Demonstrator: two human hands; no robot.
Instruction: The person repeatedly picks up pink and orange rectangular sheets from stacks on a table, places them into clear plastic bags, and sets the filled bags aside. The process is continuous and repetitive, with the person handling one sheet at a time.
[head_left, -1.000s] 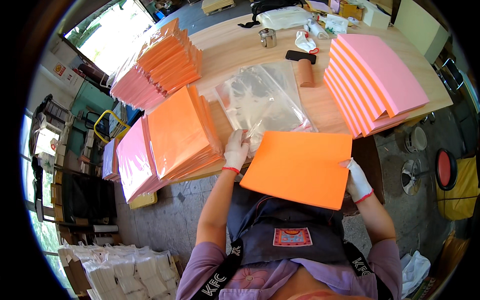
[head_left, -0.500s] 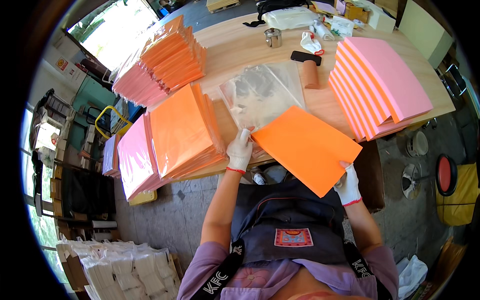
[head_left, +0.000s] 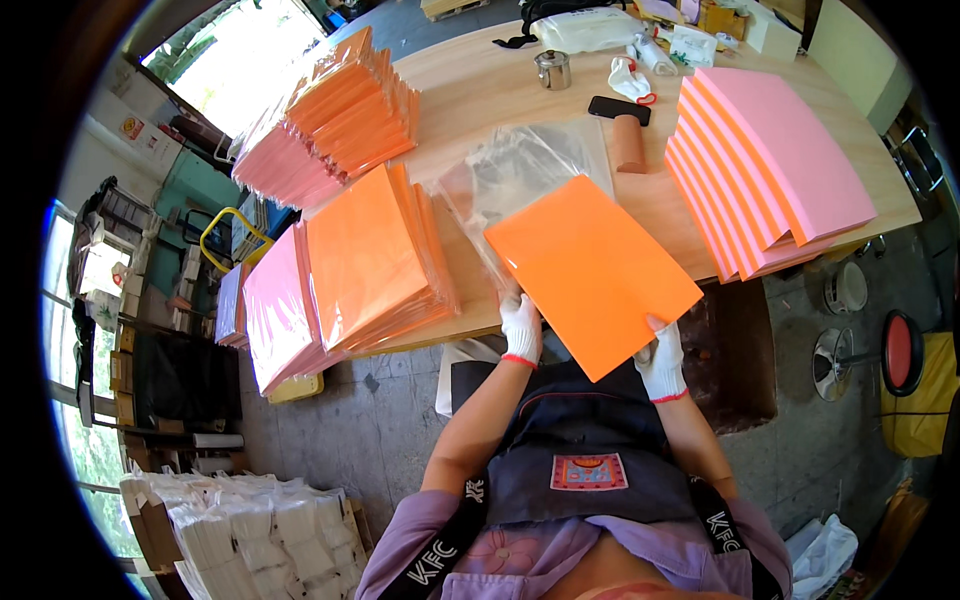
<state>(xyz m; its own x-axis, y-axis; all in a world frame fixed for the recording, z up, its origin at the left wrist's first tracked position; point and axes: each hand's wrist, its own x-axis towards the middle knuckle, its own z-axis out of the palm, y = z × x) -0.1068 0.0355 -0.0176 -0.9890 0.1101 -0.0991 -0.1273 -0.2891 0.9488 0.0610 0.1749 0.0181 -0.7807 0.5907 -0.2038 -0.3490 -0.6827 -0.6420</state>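
The pale wooden tabletop (head_left: 480, 100) carries stacked orange paper packs (head_left: 375, 255), fanned pink sheets (head_left: 770, 170), a clear plastic bag (head_left: 520, 170) and a black phone (head_left: 619, 109).

Both gloved hands hold an orange sheet stack (head_left: 592, 270) tilted over the wooden table (head_left: 480, 100) edge: left hand (head_left: 520, 326) at its near-left corner, right hand (head_left: 662, 356) at its near edge. Clear plastic bag (head_left: 515, 170) lies on the table just behind it. Pink stack (head_left: 770, 170) right of it, bagged orange stack (head_left: 370, 255) left.
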